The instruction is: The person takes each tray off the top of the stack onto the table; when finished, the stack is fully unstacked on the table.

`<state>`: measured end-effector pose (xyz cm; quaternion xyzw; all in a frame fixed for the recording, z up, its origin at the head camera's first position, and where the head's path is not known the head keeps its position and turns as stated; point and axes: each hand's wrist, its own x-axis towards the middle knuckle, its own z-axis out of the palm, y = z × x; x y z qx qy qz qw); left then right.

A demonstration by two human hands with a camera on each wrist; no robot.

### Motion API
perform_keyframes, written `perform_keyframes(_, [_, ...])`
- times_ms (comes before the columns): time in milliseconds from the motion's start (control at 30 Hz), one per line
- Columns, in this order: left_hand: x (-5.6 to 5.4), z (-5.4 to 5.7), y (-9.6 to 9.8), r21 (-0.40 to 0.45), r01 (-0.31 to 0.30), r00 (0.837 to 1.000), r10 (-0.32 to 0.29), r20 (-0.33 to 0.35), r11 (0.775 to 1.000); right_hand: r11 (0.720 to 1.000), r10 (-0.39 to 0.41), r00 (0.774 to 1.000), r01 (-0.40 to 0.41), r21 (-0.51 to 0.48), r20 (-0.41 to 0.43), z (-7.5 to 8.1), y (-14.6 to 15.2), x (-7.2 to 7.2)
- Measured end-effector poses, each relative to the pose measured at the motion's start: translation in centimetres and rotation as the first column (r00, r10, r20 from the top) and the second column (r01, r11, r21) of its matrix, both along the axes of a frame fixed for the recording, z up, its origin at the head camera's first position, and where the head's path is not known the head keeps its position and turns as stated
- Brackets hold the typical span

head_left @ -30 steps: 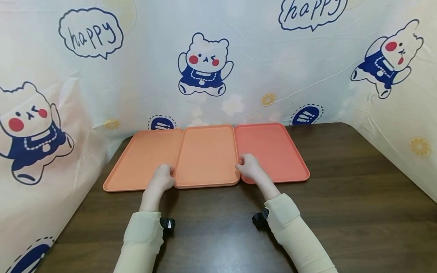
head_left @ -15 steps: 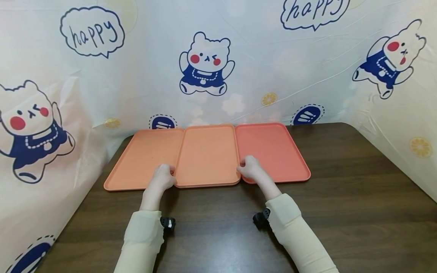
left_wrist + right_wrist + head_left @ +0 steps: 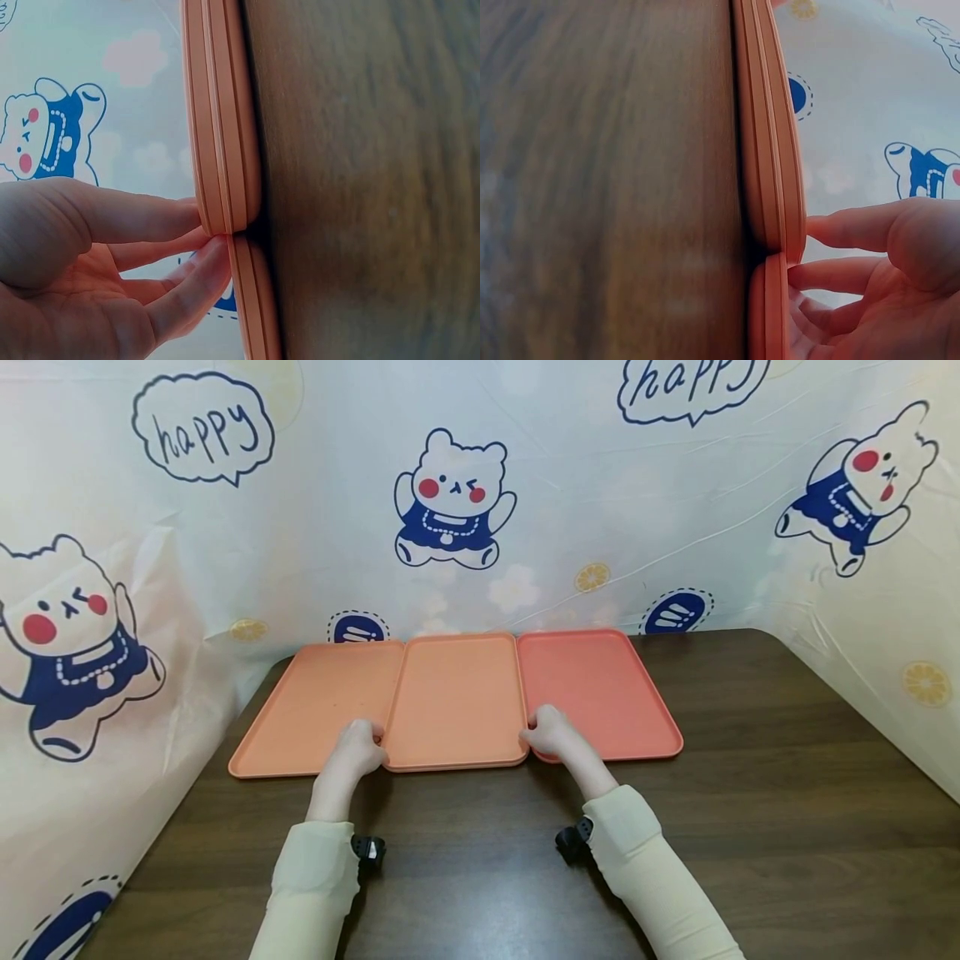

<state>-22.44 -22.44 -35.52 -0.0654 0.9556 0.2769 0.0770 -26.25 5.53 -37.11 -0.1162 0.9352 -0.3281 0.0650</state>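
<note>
Passable: counter (image 3: 468,860) in front of middle tray stack (image 3: 459,702).
Left tray (image 3: 322,702), right tray (image 3: 596,693) block its sides; sheet (image 3: 315,527) behind.

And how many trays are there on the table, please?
4: the left tray, the upper middle tray, the lower middle tray beneath it (edge visible in both wrist views) and the right tray. Any fully nested tray would be hidden.

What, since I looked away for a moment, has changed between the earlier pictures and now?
Very little: the right hand has edged slightly downward in the head view. Nothing was visibly taken hold of or let go. The left hand stays at the near-left corner of the middle tray; that tray, the left tray and the red tray lie as before.
</note>
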Motion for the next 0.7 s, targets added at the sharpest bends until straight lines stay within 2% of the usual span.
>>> perform_keyframes(133, [-0.10, -0.05, -0.05, 0.005, -0.004, 1.000, 0.004, 0.004, 1.000, 1.000, 0.008, 0.999, -0.008, 0.002, 0.031, -0.01, -0.05, -0.10])
perform_keyframes(367, [-0.11, -0.02, -0.04, -0.015, -0.007, 1.000, 0.007, -0.020, 1.000, 1.000, 0.023, 0.999, -0.023, -0.013, 0.032, 0.25, 0.04, -0.03])
perform_keyframes(533, [-0.05, 0.09, 0.28, -0.036, -0.018, 0.999, 0.017, -0.036, 0.999, 0.996, 0.019, 0.998, -0.012, -0.092, 0.067, 0.73, 0.16, 0.23])
perform_keyframes(700, [-0.13, 0.10, 0.27, -0.018, -0.024, 0.999, 0.023, -0.045, 1.000, 0.983, 0.010, 0.995, 0.009, -0.181, 0.102, 0.80, 0.23, 0.30])
